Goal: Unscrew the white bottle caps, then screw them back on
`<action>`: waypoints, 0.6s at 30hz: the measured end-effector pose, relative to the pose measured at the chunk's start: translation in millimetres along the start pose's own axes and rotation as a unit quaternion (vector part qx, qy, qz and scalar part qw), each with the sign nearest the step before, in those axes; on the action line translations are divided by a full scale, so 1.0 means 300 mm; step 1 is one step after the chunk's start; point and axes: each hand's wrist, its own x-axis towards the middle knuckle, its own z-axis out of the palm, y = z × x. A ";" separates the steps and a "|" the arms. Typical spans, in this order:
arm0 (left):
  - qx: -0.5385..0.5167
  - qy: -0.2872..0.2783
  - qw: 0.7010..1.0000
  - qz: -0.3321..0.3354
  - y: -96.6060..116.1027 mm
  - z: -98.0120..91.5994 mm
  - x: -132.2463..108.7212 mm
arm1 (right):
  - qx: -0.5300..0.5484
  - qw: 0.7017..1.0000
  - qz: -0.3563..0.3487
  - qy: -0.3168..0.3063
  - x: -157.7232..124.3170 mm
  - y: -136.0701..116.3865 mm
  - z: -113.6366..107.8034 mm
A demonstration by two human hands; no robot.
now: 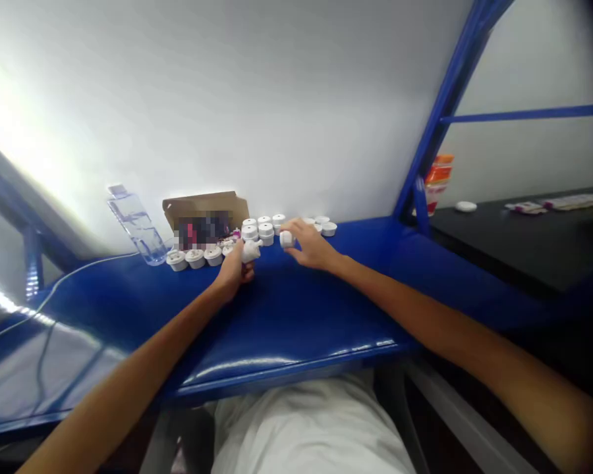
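Note:
My left hand [234,271] is closed around a white plastic fitting [251,251] with a small stub pointing right. Facing it, my right hand [310,244] grips a white round cap [287,239] between thumb and fingers. A gap separates the two white pieces, both held above the blue table. Just left of my left hand runs a row of open round white housings [195,258] with small parts inside. Behind my hands stand several assembled white round units [265,232]. Shallow white caps [329,229] lie past my right hand, which partly hides some of them.
An open cardboard box [205,204] with blurred contents stands against the wall. A clear water bottle [141,227] is left of it, near a white cable [86,264]. Blue frame posts [437,125] rise at both sides. A black table [499,243] adjoins on the right.

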 end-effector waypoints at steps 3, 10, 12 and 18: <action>-0.009 0.022 1.000 -0.012 0.014 -0.021 0.005 | -0.038 0.996 0.077 -0.002 -0.014 0.080 0.016; 0.028 -0.016 0.999 -0.028 -0.002 -0.023 0.006 | -0.101 0.976 0.188 -0.038 -0.025 0.130 0.041; 0.031 -0.022 0.999 -0.026 -0.004 -0.022 0.006 | -0.095 0.973 0.207 -0.042 -0.027 0.127 0.043; 0.051 -0.032 0.998 -0.021 -0.010 -0.025 0.004 | -0.094 0.971 0.219 0.018 -0.028 0.102 0.034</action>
